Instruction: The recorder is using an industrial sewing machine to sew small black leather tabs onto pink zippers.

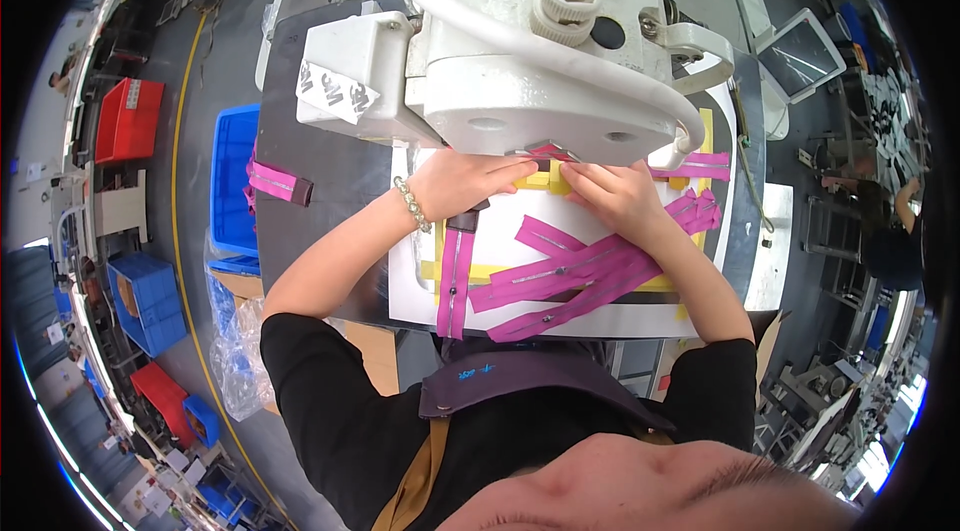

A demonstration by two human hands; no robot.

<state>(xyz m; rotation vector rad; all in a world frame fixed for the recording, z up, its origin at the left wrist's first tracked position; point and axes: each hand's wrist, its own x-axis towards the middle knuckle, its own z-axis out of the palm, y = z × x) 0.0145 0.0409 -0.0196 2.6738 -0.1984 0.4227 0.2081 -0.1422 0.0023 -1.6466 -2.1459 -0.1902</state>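
Note:
A large white sewing machine head (560,81) stands before me, with both hands at its lower front edge. My left hand (460,183), a beaded bracelet on its wrist, has its fingers pressed together; what they grip is hidden. Just below it, a magenta zipper (455,276) with a dark end tab hangs toward me. My right hand (615,196) has bent fingers closed beside a yellow strip (540,179); its fingertips are partly covered. Several magenta zippers (570,271) lie crossed on the white board (415,301) under my right forearm. Another zipper piece (700,167) extends beyond my right hand.
On the left, a magenta zipper with a dark tab (280,183) lies at the table's edge, beside a blue bin (232,201). Farther left are a red crate (130,119) and blue crates (150,303). A screen (800,53) stands at the right. Clear plastic (245,361) lies below left.

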